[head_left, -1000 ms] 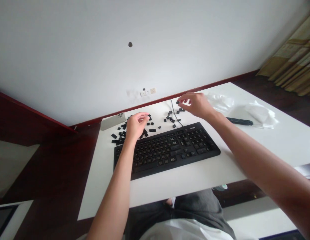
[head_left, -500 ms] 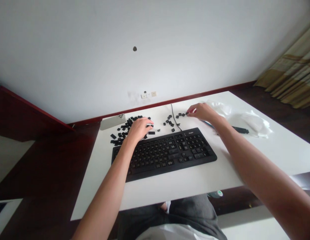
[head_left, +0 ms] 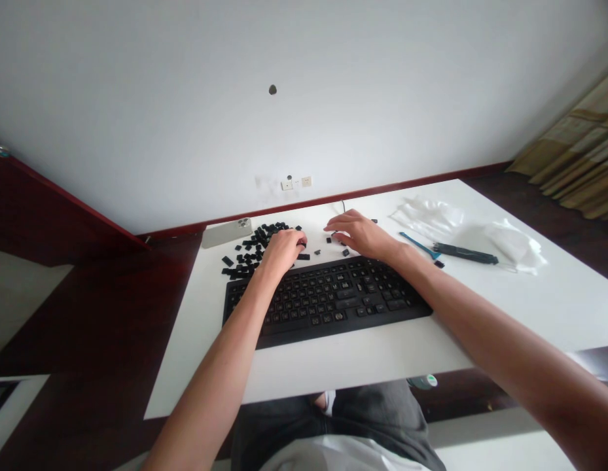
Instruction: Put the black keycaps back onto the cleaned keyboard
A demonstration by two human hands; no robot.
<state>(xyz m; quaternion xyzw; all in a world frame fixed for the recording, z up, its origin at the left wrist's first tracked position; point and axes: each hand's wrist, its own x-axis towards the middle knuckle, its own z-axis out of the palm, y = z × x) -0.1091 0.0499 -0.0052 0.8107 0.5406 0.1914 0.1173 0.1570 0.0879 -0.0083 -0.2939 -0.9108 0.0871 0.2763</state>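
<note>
Black keycaps [head_left: 257, 245] lie heaped on the white table behind a black keyboard [head_left: 308, 301], many of whose key positions look bare. My left hand [head_left: 283, 250] is at the right side of the heap, its thumb and fingers closed on a small dark keycap [head_left: 302, 244]. Over a few scattered keycaps behind the keyboard, my right hand [head_left: 358, 233] stretches its fingers leftward, spread apart; a dark keycap shows by its fingertips, though whether it touches them is unclear. One loose keycap [head_left: 345, 252] lies just below that hand.
A phone [head_left: 228, 232] lies at the back left of the table [head_left: 196, 366]. To the right are a blue tool [head_left: 420, 245], a dark slender tool [head_left: 465, 253] and crumpled white plastic bags [head_left: 514, 245]. A cable [head_left: 343, 207] runs off the back edge.
My right hand has moved left from the far keycaps to those nearer the middle. My left hand's fingers have closed on a keycap. The view has shifted slightly.
</note>
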